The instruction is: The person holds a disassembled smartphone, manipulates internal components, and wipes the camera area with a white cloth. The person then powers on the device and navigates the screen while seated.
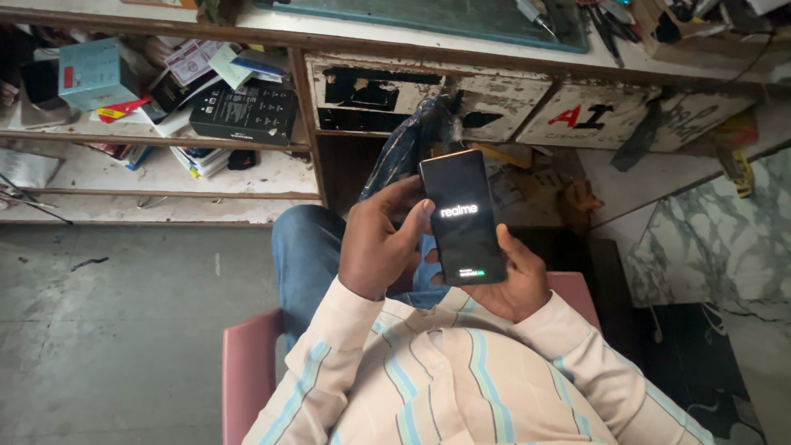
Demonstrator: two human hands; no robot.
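Both hands grasp a black smartphone [461,216] with a lit dark screen, above the lap. The left hand [381,243] wraps its left edge, thumb on the glass; the right hand [512,280] cradles its bottom. Far left, a teal box [92,72] and a black box [245,111] sit on a shelf [156,136].

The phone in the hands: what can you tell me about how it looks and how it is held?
The phone is a slim black slab with a glossy glass front, held upright and tilted slightly. Its screen is dark, lit only by a white logo near the middle and a small mark near the bottom. The right hand cradles its lower end from beneath; the left hand grips its left edge, thumb on the screen. It hangs above the person's lap.
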